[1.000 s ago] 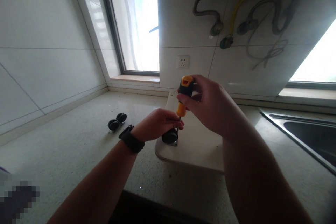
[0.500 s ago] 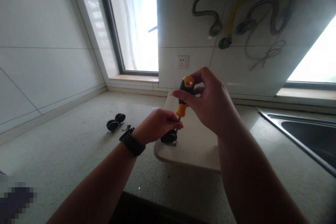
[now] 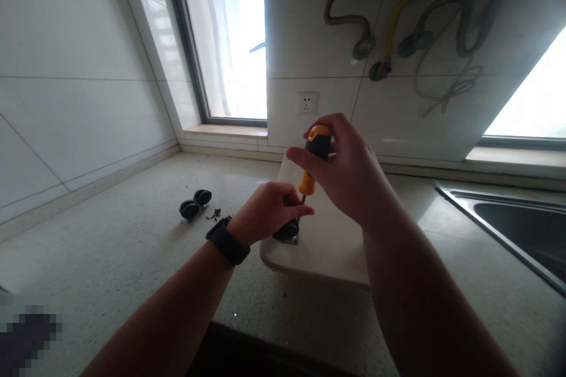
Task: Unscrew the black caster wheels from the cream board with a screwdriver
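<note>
My right hand (image 3: 342,168) is closed around the yellow and black handle of a screwdriver (image 3: 317,144), which points down at a slant. My left hand (image 3: 274,209) pinches around the screwdriver's thin metal shaft near its lower end. Beneath the left hand is a black caster wheel (image 3: 286,230) on a metal plate, set at the near left corner of a pale board (image 3: 322,253). The screwdriver's tip is hidden by my left fingers and the wheel. A dark watch band circles my left wrist.
Two black caster wheels (image 3: 195,203) and a small heap of screws (image 3: 216,214) lie on the speckled countertop (image 3: 132,253) to the left. A metal sink (image 3: 508,212) is at right. The tiled wall behind carries a socket (image 3: 307,103), hoses and valves.
The screwdriver handle has turned a little in my right hand, and the fingers have shifted around it. My left hand has moved slightly to the right, still at the shaft.
</note>
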`<control>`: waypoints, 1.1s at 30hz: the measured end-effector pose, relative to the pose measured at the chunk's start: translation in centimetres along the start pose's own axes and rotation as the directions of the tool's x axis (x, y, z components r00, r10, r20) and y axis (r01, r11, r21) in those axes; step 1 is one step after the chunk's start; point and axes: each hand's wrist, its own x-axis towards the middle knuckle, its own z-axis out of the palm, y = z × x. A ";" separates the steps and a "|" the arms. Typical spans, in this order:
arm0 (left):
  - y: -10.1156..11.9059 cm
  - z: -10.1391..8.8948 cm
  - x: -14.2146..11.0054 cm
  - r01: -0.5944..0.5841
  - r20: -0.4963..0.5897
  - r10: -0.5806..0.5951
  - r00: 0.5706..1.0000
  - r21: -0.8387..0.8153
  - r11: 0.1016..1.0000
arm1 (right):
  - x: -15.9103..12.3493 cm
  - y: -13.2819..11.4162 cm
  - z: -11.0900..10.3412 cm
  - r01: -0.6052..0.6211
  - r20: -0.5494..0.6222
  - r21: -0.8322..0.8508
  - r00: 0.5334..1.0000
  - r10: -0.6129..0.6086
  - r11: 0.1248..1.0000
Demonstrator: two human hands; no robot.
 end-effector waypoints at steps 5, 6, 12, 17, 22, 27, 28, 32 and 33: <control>-0.2 0.0 0.1 0.007 0.029 -0.005 1.000 -0.086 0.996 | 0.1 -0.5 -0.4 0.001 0.008 0.019 1.000 -0.002 1.000; -0.2 0.0 0.2 0.015 0.052 -0.008 0.999 -0.126 0.992 | 0.1 -0.5 -0.5 -0.021 0.023 0.065 1.000 0.019 0.998; 0.1 -0.7 0.1 0.035 0.222 0.044 0.974 -0.341 0.939 | 0.2 -0.2 -0.5 -0.022 0.122 0.276 0.992 -0.012 0.961; 0.3 -1.0 0.0 0.047 0.240 0.054 0.969 -0.394 0.918 | 0.1 -0.4 -0.6 -0.032 0.181 0.271 0.983 -0.018 0.962; 0.1 -0.5 0.1 0.096 0.178 -0.020 0.984 -0.430 0.898 | 0.2 -0.6 -0.5 -0.022 0.132 0.125 0.991 0.006 0.992; 0.1 -0.2 0.1 0.070 0.111 -0.037 0.993 -0.308 0.949 | 0.3 0.1 -0.2 -0.035 0.046 0.033 0.998 0.033 0.999; 0.1 -0.1 0.1 0.066 0.094 -0.041 0.995 -0.289 0.955 | 0.3 0.3 -0.2 -0.047 0.022 0.051 0.999 0.046 0.998; 0.0 0.1 0.2 0.060 0.023 -0.055 0.998 -0.282 0.958 | 0.2 0.4 0.0 -0.103 0.027 0.230 0.995 0.100 0.968; 0.1 0.2 0.2 0.059 0.010 -0.058 0.998 -0.275 0.960 | 0.2 0.3 0.0 -0.107 0.051 0.271 0.994 0.097 0.957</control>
